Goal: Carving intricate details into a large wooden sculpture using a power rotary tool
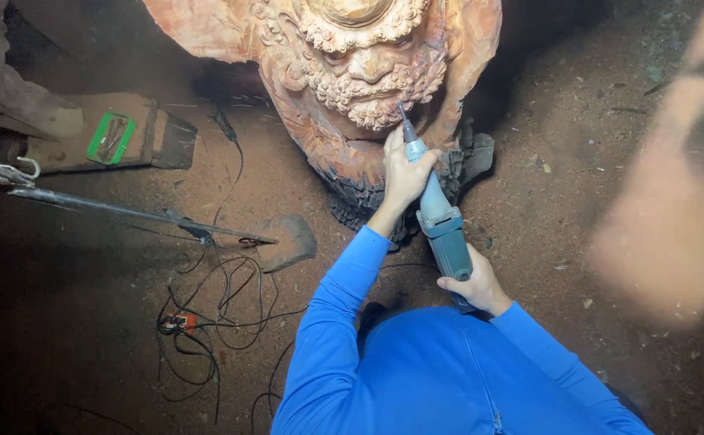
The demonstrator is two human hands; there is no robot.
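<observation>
In the head view, at the centre of the frame, the left hand (404, 171) wraps shut around the slim nose of a grinder (436, 213), while the right hand (474, 283) closes on its teal rear body. Its bit meets the beard of a wood carving (344, 97) at upper centre. The grinder looks rigid and fairly heavy, best held two-handed as here; the carving's fine curls seem fragile.

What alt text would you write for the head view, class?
Two hands hold a teal die grinder against a carved wooden bearded face: the left hand grips its nose, the right hand its body. Black cables lie on the sawdust-covered floor.
</observation>
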